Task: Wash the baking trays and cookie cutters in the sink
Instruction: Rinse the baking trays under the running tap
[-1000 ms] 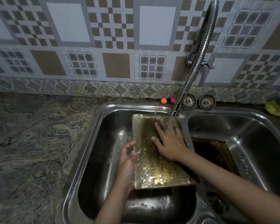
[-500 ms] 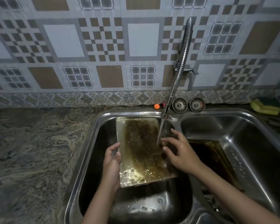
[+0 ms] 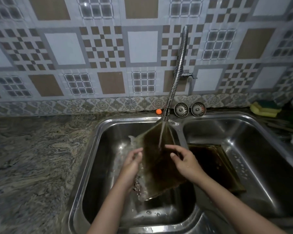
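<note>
A dark, stained baking tray is tilted over the left basin of the steel double sink, under the running faucet. Water hits its upper part and runs off its left side. My left hand grips the tray's left edge, thumb on its face. My right hand holds the right edge with curled fingers. A second dark tray lies in the right basin. No cookie cutters are visible.
Two round metal strainers and a small orange ball sit on the ledge behind the sink. A yellow-green sponge lies at the back right. Marbled granite counter stretches left; patterned tile wall stands behind.
The tray has been tipped up from nearly flat to steeply tilted, its dark face toward me. My right hand moved from rubbing its surface to its right edge. The camera view lifted.
</note>
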Action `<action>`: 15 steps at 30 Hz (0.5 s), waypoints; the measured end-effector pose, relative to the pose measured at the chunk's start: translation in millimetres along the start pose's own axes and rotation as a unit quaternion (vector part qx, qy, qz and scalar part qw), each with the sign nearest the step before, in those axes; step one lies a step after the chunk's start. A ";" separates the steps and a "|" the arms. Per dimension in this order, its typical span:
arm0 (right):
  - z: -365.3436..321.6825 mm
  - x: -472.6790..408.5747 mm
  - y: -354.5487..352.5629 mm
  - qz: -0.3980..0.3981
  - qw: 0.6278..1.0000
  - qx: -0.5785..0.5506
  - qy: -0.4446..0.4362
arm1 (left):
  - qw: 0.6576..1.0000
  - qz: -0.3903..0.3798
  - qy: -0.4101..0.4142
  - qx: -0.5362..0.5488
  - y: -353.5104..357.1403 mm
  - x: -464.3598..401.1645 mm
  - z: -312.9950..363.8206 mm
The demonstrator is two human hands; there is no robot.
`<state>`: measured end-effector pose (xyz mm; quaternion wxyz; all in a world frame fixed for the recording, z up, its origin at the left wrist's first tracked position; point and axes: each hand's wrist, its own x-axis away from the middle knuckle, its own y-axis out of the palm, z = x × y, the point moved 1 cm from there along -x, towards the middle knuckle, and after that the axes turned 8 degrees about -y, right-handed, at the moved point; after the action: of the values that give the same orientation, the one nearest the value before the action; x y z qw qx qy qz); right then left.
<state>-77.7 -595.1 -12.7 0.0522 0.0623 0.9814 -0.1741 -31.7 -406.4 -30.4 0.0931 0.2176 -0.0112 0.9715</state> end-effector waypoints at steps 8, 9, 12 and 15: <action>-9.7 5.2 19.9 -0.103 0.979 0.122 -0.127 | 0.967 -0.179 -0.070 0.169 30.9 13.6 32.5; -11.5 5.1 19.9 -0.111 0.980 0.093 -0.138 | 0.967 -0.169 -0.064 0.181 29.0 12.7 33.6; -13.0 2.8 21.0 -0.133 0.977 0.045 -0.162 | 0.960 -0.140 -0.049 0.236 23.1 11.4 31.9; -12.4 -3.0 19.5 -0.172 0.977 -0.035 -0.119 | 0.949 -0.076 -0.031 0.305 18.4 11.2 21.8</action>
<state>-73.0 -573.0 -7.3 0.1397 -0.1299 0.9698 -0.1518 -35.9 -423.8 -5.6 0.0957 0.2658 0.2994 0.9113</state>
